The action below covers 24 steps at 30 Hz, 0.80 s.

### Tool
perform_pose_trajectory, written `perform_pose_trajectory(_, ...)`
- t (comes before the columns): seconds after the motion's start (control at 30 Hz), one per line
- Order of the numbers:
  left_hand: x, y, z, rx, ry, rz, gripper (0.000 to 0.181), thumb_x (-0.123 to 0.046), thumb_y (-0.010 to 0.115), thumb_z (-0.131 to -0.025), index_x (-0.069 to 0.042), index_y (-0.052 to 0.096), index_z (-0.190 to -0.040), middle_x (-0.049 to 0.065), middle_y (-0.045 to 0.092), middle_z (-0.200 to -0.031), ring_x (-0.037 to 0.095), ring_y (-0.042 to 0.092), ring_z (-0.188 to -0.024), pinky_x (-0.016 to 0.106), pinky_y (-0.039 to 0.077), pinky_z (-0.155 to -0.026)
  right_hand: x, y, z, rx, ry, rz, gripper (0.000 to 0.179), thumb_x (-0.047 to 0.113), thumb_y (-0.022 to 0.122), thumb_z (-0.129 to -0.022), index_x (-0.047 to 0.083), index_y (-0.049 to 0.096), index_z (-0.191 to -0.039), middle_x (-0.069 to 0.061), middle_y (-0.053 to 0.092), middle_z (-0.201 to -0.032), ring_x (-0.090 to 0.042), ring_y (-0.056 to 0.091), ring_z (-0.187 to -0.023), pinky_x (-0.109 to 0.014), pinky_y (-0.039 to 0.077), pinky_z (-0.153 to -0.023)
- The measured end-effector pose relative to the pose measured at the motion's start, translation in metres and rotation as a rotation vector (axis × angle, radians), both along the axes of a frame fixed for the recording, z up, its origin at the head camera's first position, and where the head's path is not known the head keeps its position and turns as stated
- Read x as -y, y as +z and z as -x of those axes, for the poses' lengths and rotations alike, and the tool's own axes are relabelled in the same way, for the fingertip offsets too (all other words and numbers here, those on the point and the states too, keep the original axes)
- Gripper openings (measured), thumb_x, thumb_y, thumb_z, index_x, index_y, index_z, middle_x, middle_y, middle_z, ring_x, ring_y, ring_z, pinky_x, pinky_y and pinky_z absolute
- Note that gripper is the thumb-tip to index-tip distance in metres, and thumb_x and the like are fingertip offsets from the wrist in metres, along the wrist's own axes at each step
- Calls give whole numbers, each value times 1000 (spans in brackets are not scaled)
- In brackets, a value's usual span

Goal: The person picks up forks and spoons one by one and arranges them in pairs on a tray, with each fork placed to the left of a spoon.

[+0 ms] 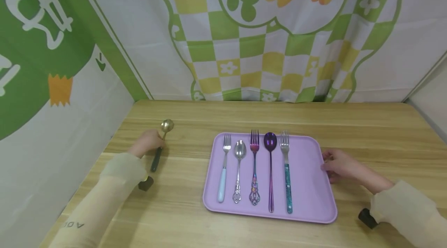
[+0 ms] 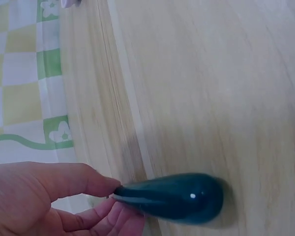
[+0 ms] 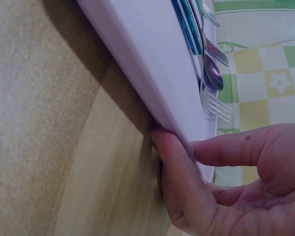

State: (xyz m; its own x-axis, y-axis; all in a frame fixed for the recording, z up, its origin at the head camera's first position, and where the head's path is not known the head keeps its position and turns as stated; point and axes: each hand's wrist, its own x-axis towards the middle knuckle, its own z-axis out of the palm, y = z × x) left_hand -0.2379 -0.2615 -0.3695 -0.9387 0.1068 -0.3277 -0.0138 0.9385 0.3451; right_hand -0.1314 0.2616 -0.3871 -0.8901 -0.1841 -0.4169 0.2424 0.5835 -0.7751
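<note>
At the table's left side my left hand (image 1: 148, 141) pinches a spoon (image 1: 167, 125) with a gold bowl and a dark green handle. In the left wrist view, thumb and fingers meet at the narrow end of that glossy handle (image 2: 174, 197). My right hand (image 1: 343, 164) holds the right rim of a lilac tray (image 1: 307, 186); the right wrist view shows its thumb over the rim, fingers against the outer side. Side by side on the tray lie a blue-handled fork (image 1: 222, 182), an ornate silver spoon (image 1: 239, 149), a purple fork (image 1: 255, 147), a purple spoon (image 1: 270, 141) and a teal-handled fork (image 1: 288, 186).
The wooden table (image 1: 167, 217) ends at a patterned curtain (image 1: 244, 58) behind and a green and white cloth (image 1: 63, 85) on the left. A bare strip of tray lies between the teal-handled fork and my right hand.
</note>
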Motion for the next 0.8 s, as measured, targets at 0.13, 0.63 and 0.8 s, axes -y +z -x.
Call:
perform_pose_trajectory(0.13, -2, -1, 0, 33, 48, -20, 18, -8, 58, -73, -6, 50, -57, -3, 42, -52, 9, 36, -47, 17, 37, -44, 0, 1, 1, 8, 4, -2, 38, -2, 50, -83, -21, 34, -110, -17, 56, -83, -17, 58, -66, -33, 58, -58)
perform_pose_trajectory(0.63, -27, 5, -12, 217, 17, -264, 24, -8, 55, -75, -15, 41, -55, -5, 41, -54, 8, 41, -50, 20, 50, -55, 0, 2, -1, 11, -2, 13, 39, -2, 50, -82, -22, 33, -111, -18, 57, -83, -17, 58, -66, -33, 58, -59)
perform_pose_trajectory(0.8, -47, 8, -18, 216, -18, -282, 13, -8, 55, -80, -7, 49, -68, -1, 48, -65, 9, 47, -57, 25, 55, -61, 0, 1, 0, 13, 1, 11, 39, -2, 50, -83, -22, 32, -111, -18, 56, -83, -17, 58, -66, -33, 58, -59)
